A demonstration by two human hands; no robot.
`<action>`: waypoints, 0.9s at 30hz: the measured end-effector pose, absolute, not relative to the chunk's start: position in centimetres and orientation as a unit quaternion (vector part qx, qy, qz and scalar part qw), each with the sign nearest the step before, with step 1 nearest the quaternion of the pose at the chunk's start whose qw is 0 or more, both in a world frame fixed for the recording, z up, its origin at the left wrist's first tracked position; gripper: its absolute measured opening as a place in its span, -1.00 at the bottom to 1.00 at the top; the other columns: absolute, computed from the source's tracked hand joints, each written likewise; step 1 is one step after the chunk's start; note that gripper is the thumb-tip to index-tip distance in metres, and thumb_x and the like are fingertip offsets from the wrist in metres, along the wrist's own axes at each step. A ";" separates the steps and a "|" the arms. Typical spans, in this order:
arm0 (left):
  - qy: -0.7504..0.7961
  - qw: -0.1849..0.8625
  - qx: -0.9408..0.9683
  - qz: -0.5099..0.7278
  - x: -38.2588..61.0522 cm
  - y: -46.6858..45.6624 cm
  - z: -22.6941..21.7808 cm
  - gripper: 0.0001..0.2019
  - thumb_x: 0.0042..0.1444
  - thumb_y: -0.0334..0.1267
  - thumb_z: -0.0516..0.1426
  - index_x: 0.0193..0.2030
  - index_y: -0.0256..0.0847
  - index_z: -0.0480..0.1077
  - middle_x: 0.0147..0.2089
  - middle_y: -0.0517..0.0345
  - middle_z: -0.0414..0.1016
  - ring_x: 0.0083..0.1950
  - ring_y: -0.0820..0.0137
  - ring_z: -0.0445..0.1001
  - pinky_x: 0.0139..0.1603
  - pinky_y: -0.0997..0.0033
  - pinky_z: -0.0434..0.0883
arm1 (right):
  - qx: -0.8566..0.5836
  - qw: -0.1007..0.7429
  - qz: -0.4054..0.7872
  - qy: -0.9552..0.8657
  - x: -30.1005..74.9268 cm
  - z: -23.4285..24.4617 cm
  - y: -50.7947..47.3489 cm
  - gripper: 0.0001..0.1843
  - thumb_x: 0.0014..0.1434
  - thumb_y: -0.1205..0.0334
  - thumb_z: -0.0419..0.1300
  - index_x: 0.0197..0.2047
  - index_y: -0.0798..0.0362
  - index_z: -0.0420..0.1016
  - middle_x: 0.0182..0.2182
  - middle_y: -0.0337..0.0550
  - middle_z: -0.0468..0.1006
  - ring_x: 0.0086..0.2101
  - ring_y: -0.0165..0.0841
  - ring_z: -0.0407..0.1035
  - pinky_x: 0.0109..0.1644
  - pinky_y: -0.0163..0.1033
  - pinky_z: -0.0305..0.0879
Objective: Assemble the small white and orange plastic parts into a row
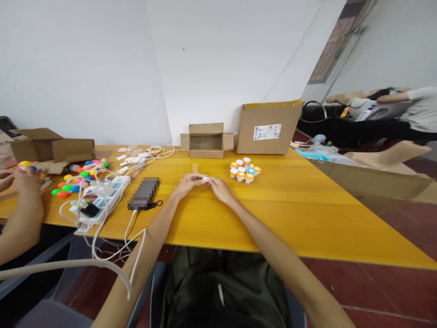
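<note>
White piece with dark specks [205,179] sits between my two hands, just above the yellow tabletop [290,218] and in front of me; it is too small for me to make out fully. My left hand [189,183] is nearly closed, thumb and fingers pinching the piece from its left side. My right hand [220,189] is curled too, its fingertips drawn together on the right edge of the same piece.

Just beyond my left hand stands a clear little cup [195,167]. Past my right hand, a cluster of small containers [241,174] stands close together, their lids orange, white and blue. Behind these, near the wall, are an open cardboard box [206,152] and a larger labelled carton [259,141].

To my left lie a dark device [146,191] with a cable plugged in, a white power strip [114,191] crowded with plugs, and bright coloured balls [66,187]. Farther left, a co-worker's arm [29,207] reaches over the table.
</note>
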State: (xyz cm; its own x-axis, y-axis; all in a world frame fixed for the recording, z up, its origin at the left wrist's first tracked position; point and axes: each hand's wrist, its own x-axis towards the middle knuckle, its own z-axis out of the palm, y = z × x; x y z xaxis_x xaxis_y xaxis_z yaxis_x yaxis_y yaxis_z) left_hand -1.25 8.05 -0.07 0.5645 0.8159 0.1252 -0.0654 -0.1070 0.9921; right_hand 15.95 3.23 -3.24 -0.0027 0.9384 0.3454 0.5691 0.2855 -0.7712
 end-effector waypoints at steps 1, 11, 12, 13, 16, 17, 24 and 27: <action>0.289 0.603 0.647 0.366 -1.3 8.1 -0.1 -0.57 -0.27 -0.01 0.49 -0.25 -0.19 0.65 -0.18 0.04 0.71 -0.02 0.18 0.63 0.20 0.13 0.43 | -0.558 0.431 0.216 -0.676 15.9 -3.2 3.2 -0.59 0.38 -0.02 -0.01 -0.45 -0.06 0.39 -0.49 -0.23 0.53 -0.40 -0.28 0.39 -0.28 -0.25 0.22; 0.291 0.600 0.651 0.362 -1.4 8.1 -0.2 -0.62 -0.23 -0.05 0.48 -0.29 -0.19 0.65 -0.24 0.05 0.70 -0.05 0.19 0.63 0.18 0.13 0.44 | -0.561 0.433 0.220 -0.671 15.9 -3.1 3.1 -0.58 0.38 -0.02 0.00 -0.46 -0.06 0.39 -0.49 -0.24 0.53 -0.40 -0.28 0.40 -0.27 -0.24 0.23; 0.291 0.600 0.651 0.361 -1.4 8.2 -0.2 -0.63 -0.23 -0.05 0.48 -0.29 -0.19 0.64 -0.24 0.05 0.70 -0.06 0.20 0.63 0.18 0.13 0.43 | -0.561 0.433 0.221 -0.670 15.9 -3.2 3.1 -0.58 0.38 -0.03 0.00 -0.46 -0.06 0.39 -0.50 -0.24 0.53 -0.40 -0.28 0.40 -0.27 -0.24 0.23; 0.291 0.601 0.651 0.361 -1.4 8.2 -0.3 -0.63 -0.23 -0.05 0.48 -0.29 -0.20 0.64 -0.24 0.06 0.70 -0.07 0.20 0.63 0.18 0.14 0.43 | -0.560 0.433 0.222 -0.670 15.9 -3.2 3.1 -0.58 0.38 -0.04 0.00 -0.46 -0.06 0.39 -0.50 -0.24 0.52 -0.40 -0.28 0.39 -0.27 -0.24 0.23; 0.290 0.602 0.651 0.360 -1.5 8.4 -0.6 -0.63 -0.22 -0.07 0.48 -0.27 -0.20 0.64 -0.24 0.06 0.70 -0.08 0.22 0.62 0.18 0.14 0.43 | -0.555 0.433 0.227 -0.673 16.0 -3.2 3.2 -0.57 0.37 -0.07 -0.01 -0.46 -0.07 0.38 -0.52 -0.25 0.50 -0.41 -0.28 0.37 -0.29 -0.25 0.20; 0.291 0.602 0.651 0.359 -1.6 8.5 -0.7 -0.64 -0.22 -0.09 0.48 -0.27 -0.19 0.64 -0.23 0.07 0.70 -0.07 0.22 0.62 0.18 0.14 0.42 | -0.553 0.434 0.228 -0.674 16.0 -3.2 3.2 -0.56 0.37 -0.08 -0.02 -0.46 -0.07 0.38 -0.52 -0.24 0.49 -0.42 -0.28 0.37 -0.29 -0.25 0.20; 0.292 0.607 0.646 0.359 -1.7 8.7 -0.9 -0.69 -0.20 -0.16 0.47 -0.28 -0.19 0.65 -0.23 0.07 0.70 -0.06 0.23 0.62 0.18 0.16 0.42 | -0.549 0.434 0.234 -0.675 16.0 -3.0 2.9 -0.56 0.37 -0.08 -0.02 -0.47 -0.06 0.35 -0.52 -0.25 0.48 -0.42 -0.29 0.36 -0.27 -0.25 0.19; 0.287 0.611 0.644 0.360 -1.6 8.6 -0.7 -0.70 -0.21 -0.16 0.47 -0.30 -0.18 0.64 -0.25 0.08 0.70 -0.08 0.24 0.62 0.18 0.16 0.42 | -0.545 0.436 0.237 -0.676 16.0 -2.9 2.8 -0.57 0.37 -0.07 -0.02 -0.47 -0.06 0.35 -0.52 -0.25 0.48 -0.41 -0.29 0.35 -0.27 -0.25 0.19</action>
State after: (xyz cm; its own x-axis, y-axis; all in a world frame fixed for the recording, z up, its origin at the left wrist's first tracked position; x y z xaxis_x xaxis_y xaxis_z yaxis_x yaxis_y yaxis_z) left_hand -1.65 8.60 -0.70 0.5764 0.8095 0.1121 -0.0691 -0.0885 0.9937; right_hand 16.01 2.84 -2.92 -0.0261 0.9433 0.3308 0.5306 0.2935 -0.7952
